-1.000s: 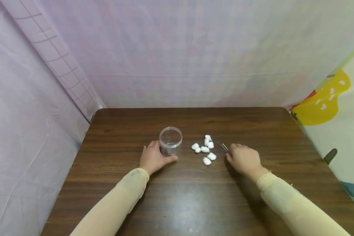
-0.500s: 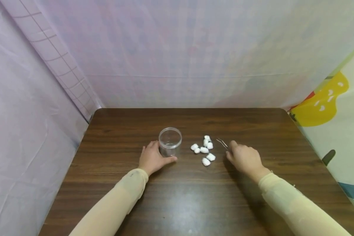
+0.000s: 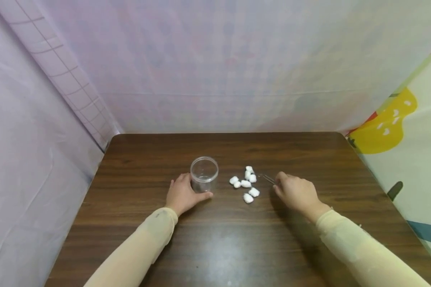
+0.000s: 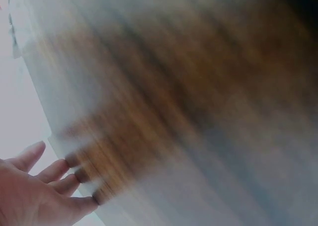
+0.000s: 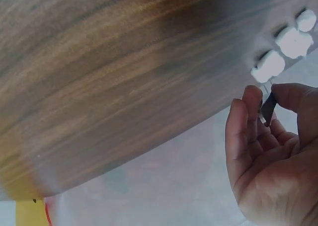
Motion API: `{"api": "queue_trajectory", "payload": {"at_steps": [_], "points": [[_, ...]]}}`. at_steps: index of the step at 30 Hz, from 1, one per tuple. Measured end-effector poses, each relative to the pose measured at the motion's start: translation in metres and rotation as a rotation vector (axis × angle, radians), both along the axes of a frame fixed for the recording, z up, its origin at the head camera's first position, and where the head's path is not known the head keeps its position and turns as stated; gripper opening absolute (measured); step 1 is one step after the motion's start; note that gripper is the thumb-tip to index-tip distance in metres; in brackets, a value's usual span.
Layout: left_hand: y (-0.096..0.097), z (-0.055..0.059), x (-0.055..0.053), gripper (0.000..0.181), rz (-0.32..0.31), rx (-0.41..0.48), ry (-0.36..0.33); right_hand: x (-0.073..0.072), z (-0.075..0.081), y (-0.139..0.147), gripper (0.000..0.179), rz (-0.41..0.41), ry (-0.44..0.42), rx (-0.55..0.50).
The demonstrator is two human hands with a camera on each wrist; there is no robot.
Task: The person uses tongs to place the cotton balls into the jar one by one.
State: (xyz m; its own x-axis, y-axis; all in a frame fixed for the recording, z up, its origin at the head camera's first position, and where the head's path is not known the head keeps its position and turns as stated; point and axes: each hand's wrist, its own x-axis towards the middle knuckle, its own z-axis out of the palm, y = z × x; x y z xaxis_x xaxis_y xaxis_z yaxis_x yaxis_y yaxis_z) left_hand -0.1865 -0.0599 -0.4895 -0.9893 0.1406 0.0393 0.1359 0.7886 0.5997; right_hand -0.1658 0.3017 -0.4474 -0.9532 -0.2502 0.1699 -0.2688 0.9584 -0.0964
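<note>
A: Head view first. What is on the bench?
B: Dark brown wood-grain table (image 3: 140,159). On it, left of centre, one clear, round, plastic-looking jar (image 3: 204,185), upright, mouth facing up. Right of the jar, eight small white cotton balls (image 3: 246,183) in a loose cluster: three at the far side, three in the middle row, two nearest the person.
A: The hands?
B: Left hand (image 3: 183,194) curves round the jar's left and near sides, thumb extended along the near side; some fingers hidden behind. Right hand (image 3: 297,193) pinches a pair of thin silver metal tweezers (image 3: 268,178), tips pointing left, just beside the far cotton balls, apart from them. Cannot tell whether the tips touch the table. Both arms in cream sleeves (image 3: 136,247).
A: Left wrist view?
B: Badly blurred. Left hand at the lower left corner, fingers set apart and slightly bent. Jar not distinguishable here; grip pressure cannot be judged.
A: Right wrist view?
B: Right hand at lower right. Thumb and forefinger pinch the tweezers, a dark section between the fingertips; the prongs run towards the cotton balls at upper right. Contact with the nearest ball cannot be settled from this angle.
</note>
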Motion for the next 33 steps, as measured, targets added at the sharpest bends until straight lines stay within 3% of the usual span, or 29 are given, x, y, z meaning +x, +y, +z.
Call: {"api": "queue_trajectory", "payload": {"at_steps": [14,24,33], "points": [[0.0,0.001,-0.002,0.098,-0.004,-0.009,-0.014,0.006,0.018,-0.009,0.009,0.101,-0.049,0.011],[-0.002,-0.001,-0.003,0.098,-0.004,-0.011,-0.021,0.008,0.025,-0.013,0.011,0.217,-0.033,0.041],[-0.001,0.0,-0.002,0.098,-0.013,-0.011,-0.033,0.012,0.032,-0.015,0.015,0.247,-0.062,0.059]]}}
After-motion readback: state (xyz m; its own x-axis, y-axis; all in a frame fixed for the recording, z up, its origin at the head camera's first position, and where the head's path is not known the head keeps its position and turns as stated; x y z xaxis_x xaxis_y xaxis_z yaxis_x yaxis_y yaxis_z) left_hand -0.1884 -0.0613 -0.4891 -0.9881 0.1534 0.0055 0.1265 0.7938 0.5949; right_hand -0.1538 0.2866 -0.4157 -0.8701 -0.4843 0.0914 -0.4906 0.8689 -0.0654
